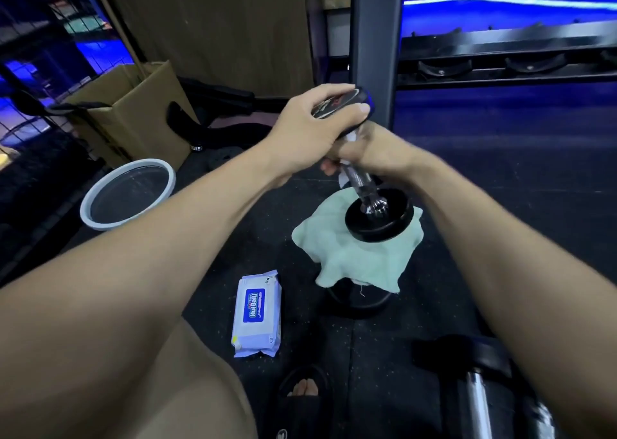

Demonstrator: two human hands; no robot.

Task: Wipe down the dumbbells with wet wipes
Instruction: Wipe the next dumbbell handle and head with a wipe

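A dark speckled rubber floor (334,345) carries everything here. On it, near the middle, lies a pack of wet wipes (256,315) with a blue label, and just right of it stands a black round stand (357,301) draped with a pale green cloth (350,255). Farther left sit a white-rimmed round bin (128,194) and, beyond it, a cardboard box (133,111); at the near right a second dumbbell (477,388) lies on its side, and a sandalled foot (303,388) rests near the bottom edge.
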